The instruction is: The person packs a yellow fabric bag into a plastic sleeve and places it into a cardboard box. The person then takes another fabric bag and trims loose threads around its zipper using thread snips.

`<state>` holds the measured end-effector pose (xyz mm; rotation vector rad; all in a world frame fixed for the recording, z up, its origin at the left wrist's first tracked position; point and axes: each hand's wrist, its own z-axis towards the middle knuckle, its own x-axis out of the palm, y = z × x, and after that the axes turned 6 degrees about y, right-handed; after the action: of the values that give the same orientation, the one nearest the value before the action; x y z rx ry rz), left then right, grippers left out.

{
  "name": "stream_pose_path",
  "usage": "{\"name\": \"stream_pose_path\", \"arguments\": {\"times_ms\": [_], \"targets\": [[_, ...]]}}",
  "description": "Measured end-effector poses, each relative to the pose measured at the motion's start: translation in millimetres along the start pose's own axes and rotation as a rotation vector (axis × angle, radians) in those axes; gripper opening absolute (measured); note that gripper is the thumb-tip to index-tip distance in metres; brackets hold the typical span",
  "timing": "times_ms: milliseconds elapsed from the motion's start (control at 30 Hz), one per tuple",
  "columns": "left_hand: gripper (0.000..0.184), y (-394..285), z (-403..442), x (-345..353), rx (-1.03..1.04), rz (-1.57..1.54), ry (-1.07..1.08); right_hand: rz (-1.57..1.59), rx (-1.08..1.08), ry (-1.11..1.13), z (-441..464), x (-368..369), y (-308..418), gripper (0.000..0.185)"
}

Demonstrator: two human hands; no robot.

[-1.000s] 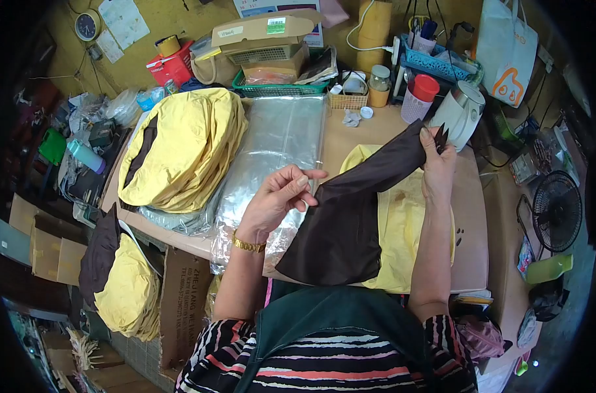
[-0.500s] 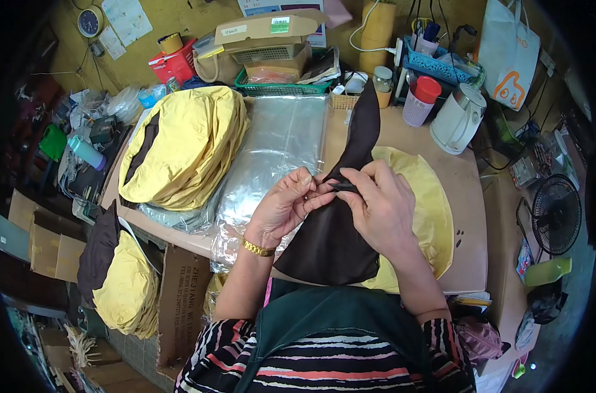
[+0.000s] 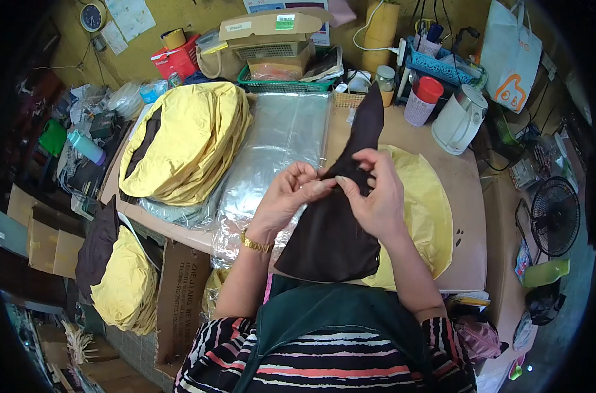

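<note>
A dark brown fabric piece (image 3: 330, 242) lies in front of me, wide near my body and narrowing to a point at the far end. My left hand (image 3: 294, 196) is closed, thumb and forefinger pinching the cloth near its middle. My right hand (image 3: 382, 196) pinches the same spot from the other side, its thumb and forefinger meeting the left fingertips. Any small item between the fingertips is too hidden to make out. Under the dark cloth, to the right, spreads a rounded yellow fabric piece (image 3: 429, 209).
Left on the table is a pile of yellow fabric pieces (image 3: 186, 144), beside clear plastic bags (image 3: 288, 124). More dark and yellow pieces (image 3: 124, 281) hang lower left by a cardboard box (image 3: 183, 301). A kettle (image 3: 460, 118) and cup (image 3: 419, 112) stand at the back right.
The dark folded bit that showed between my fingertips is no longer visible. My right hand has turned, its fingers lifting and curling away from the cloth while the thumb stays at the pinch.
</note>
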<state>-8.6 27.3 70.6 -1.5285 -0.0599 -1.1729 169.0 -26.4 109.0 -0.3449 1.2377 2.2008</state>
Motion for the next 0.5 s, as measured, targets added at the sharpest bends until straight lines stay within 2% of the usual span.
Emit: {"name": "stream_pose_path", "arguments": {"times_ms": [67,100,167,200,267,367,400,433,500], "targets": [[0.019,10.1,2.8,-34.9,0.022,0.686,-0.235,-0.096,0.058,0.008,-6.2,13.2,-41.9,0.048],[0.019,15.3,1.1,-55.0,0.020,0.684,-0.240,-0.139,0.090,0.036,-12.6,20.8,-69.2,0.049],[0.027,20.6,-1.4,-90.5,-0.218,1.163,-0.350,-0.311,0.176,0.157,-37.8,32.6,-133.8,0.048],[0.027,20.6,-1.4,-96.2,-0.215,1.163,-0.349,-0.312,0.174,0.155,-46.1,31.3,-154.4,0.048],[0.027,23.8,-5.3,-104.0,-0.319,1.510,-0.376,-0.365,0.183,0.164,-59.9,23.8,-182.1,0.048],[0.031,41.0,-1.1,-108.6,-0.252,1.439,-0.378,-0.424,0.280,0.246,-57.6,2.1,-190.7,0.047],[0.032,46.0,1.7,-98.7,-0.152,1.482,-0.382,-0.467,0.277,0.246,-52.4,-1.4,-194.8,0.044],[0.032,51.8,5.2,-87.8,-0.147,1.481,-0.381,-0.470,0.274,0.243,-41.7,-4.2,-184.7,0.044],[0.031,61.8,13.8,-65.8,0.094,1.369,-0.285,0.142,0.366,0.318,-20.5,-11.0,-154.5,0.039]]}}
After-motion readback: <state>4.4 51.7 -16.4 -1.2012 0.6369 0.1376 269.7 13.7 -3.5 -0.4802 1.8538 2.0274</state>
